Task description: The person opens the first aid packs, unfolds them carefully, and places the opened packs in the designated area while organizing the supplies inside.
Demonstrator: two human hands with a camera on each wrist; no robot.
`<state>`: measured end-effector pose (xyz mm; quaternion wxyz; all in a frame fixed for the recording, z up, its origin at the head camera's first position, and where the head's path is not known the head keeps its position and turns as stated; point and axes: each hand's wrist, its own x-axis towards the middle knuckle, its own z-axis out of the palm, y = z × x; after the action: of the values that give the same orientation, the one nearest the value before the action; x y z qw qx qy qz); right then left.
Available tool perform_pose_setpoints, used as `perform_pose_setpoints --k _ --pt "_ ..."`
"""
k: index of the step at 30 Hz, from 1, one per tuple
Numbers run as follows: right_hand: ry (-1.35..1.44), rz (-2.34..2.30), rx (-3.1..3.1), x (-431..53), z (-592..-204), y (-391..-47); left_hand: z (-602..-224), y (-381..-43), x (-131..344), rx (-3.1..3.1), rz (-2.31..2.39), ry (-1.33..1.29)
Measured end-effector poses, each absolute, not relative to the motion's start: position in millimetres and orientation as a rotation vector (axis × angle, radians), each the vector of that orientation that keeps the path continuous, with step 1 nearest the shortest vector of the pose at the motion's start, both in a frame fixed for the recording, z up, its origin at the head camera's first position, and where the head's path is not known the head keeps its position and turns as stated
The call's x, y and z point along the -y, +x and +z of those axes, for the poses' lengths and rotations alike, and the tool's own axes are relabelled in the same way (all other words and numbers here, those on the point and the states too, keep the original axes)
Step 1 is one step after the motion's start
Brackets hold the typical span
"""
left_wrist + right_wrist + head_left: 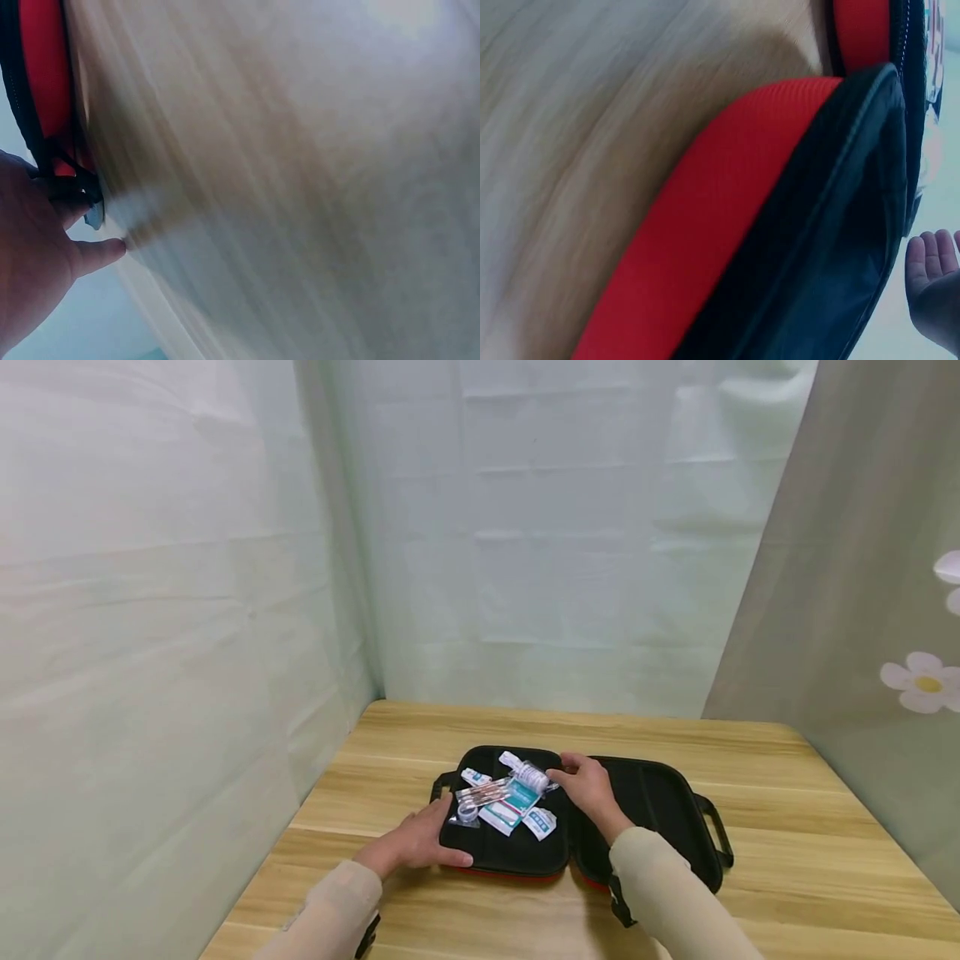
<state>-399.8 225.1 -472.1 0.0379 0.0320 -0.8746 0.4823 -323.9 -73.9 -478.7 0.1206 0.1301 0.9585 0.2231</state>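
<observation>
A black case with red sides lies unfolded, its left half [510, 856] holding a pile of small medical packs. On top is a clear-wrapped white roll [531, 777]; beside it are a pack of cotton swabs [483, 793], a teal-and-white packet [519, 797], a small white packet [540, 823] and a tape roll in a clear bag [467, 812]. My left hand [420, 839] rests at the case's left edge, thumb spread along the front. Above the hinge, my right hand [588, 787] reaches with loosely bent fingers, its fingertips right by the white roll.
The right half [626, 781] of the case lies flat with a black handle [716, 827] on its outer side. Another handle [442, 785] is on the left. Underneath is a wooden table [810, 843], with pale curtains [525, 527] behind it.
</observation>
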Motion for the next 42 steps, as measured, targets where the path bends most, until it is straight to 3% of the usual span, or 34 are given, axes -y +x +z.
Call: perform_pose_setpoints --k 18,32,42 --pt "0.087 1.401 2.741 -202.7 -485.0 -397.7 -478.6 -320.2 75.2 -2.788 0.658 0.389" --pt "0.233 0.978 2.851 -195.5 -492.4 -398.5 -479.5 -316.7 76.4 -2.78 0.677 0.394" --pt "0.146 1.14 2.817 -205.6 -488.7 -399.2 -481.0 -323.1 69.7 -2.763 0.689 0.411"
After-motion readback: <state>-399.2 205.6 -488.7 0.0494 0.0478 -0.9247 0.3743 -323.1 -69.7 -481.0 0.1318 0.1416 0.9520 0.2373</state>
